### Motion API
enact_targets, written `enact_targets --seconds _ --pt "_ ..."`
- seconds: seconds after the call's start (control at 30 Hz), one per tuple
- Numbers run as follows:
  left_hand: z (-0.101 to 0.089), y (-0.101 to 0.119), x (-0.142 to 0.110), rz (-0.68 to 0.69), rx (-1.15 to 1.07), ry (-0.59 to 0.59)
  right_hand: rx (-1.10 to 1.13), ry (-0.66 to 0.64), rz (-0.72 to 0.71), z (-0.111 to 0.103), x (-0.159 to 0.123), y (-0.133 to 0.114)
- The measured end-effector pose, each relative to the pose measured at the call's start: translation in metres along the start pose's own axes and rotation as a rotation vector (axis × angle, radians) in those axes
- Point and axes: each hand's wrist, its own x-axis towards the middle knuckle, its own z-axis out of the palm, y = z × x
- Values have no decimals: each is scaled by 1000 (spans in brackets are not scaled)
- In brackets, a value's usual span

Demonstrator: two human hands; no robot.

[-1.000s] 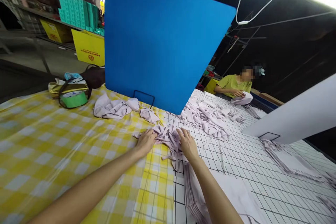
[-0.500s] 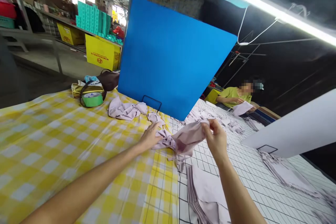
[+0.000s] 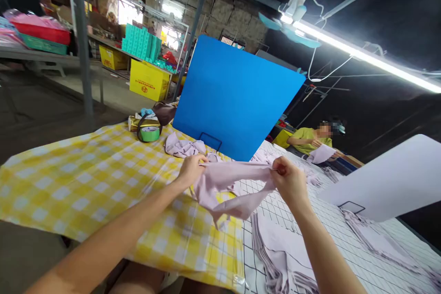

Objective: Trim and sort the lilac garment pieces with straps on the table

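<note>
**Cloth (image 3: pixel 237 171) Pulled Straight Above Table (image 3: pixel 358 248)**

Green tape (image 3: pixel 150 134) stands toward the far side of a yellow-checked cover (image 3: pixel 103 193), seemingly parked out of the hands' way. A crumpled heap (image 3: pixel 181 146) lies next to it. The left hand (image 3: pixel 190 171) pinches the cloth's upper left corner, fingers closed, thumb to forefinger. Behind rises a blue board (image 3: pixel 237 96), a wire stand (image 3: pixel 211 137) at its foot, probably there to keep it upright. The lilac cloth hangs between both hands, likely gripped at its ends to draw the top edge straight; its lower part sags in folds, and whether its tip touches the cover is hard to tell. A layered stack (image 3: pixel 275 248) lies below right, edges roughly aligned. The right hand (image 3: pixel 291 181) has its fingers curled shut on the cloth's right end. Beyond, a co-worker (image 3: pixel 308 140) holds a pale piece (image 3: pixel 320 154); a white board (image 3: pixel 389 179) leans at far right.
</note>
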Motion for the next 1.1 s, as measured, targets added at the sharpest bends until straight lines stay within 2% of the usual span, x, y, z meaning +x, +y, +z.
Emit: enact_targets --seconds 0.1,0.17,0.2,0.27,0.33,0.4,0.43,0.47,0.53,0.63,0.8,0.9,1.0,1.1 --pt "-33 -22 -15 63 261 180 -7 -121 140 34 -22 11" --pt "-47 -41 -36 137 447 166 -31 -206 156 57 -50 14" --pt "-52 -51 -51 159 522 99 -28 -257 151 67 -67 14" --pt "-57 -74 -84 172 614 -109 1 -400 119 82 -104 16" --pt "-61 -94 -115 158 619 -309 65 -639 66 91 -137 20" --pt "-65 -107 -135 131 529 -428 119 -879 29 93 -159 26" --pt "-67 -111 -139 112 475 -444 127 -935 22 93 -164 29" --pt "-68 -112 -138 90 429 -434 122 -940 25 93 -165 31" --pt "-65 -108 -125 60 371 -366 99 -828 45 96 -159 33" --pt "-43 -96 -92 74 305 -319 96 -669 63 114 -140 32" --pt "21 -78 -46 141 234 -510 118 -604 55 161 -120 28" --pt "43 -74 -31 137 260 -618 163 -636 22 178 -118 30" --pt "43 -70 -22 164 255 -676 233 -679 -22 181 -117 28" --pt "21 -62 -13 216 115 -768 411 -760 -11 173 -110 16"
